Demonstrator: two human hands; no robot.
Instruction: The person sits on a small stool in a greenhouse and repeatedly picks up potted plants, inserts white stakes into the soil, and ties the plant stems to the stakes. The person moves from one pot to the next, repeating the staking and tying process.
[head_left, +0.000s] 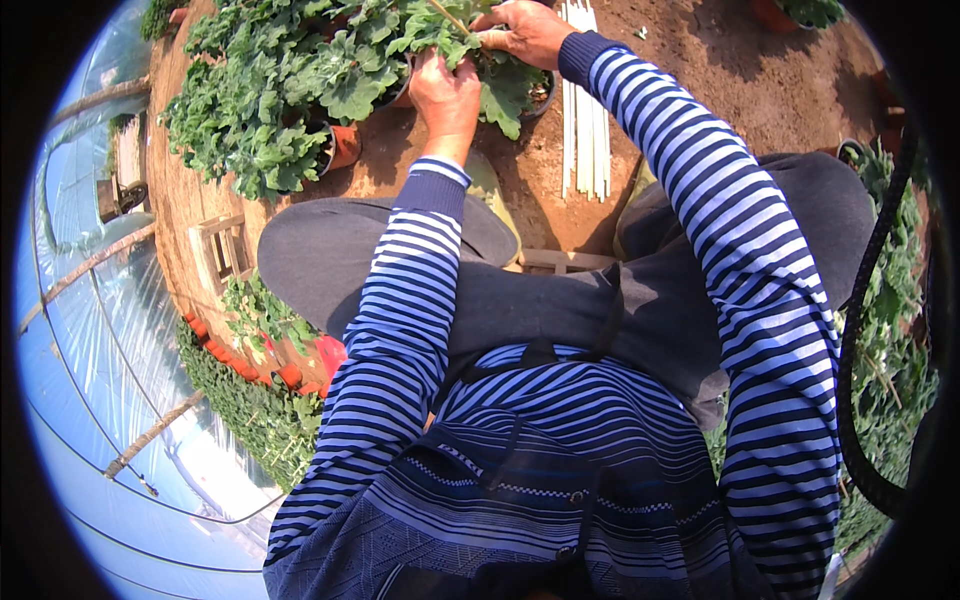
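Note:
My left hand (448, 97) reaches into a leafy potted plant (506, 97), its fingers curled and their tips hidden among the leaves. Just right of it, my right hand (531, 34) is bent around the same plant, thumb and fingers at the lower end of a thin tan stick or stem (450, 16). What either hand grips is covered by foliage. Part of a dark pot rim (552, 96) shows below the right hand. A bundle of slender white sticks (586, 142) lies on the soil beside the plant, between my feet.
More bushy potted plants (262, 97) crowd the left, one in an orange pot (346, 147). A wooden frame (217, 251) stands near my left knee. Bare soil (750, 90) spreads to the right. Clear plastic sheeting (82, 322) on poles forms the left wall. Plants (889, 300) grow behind my right side.

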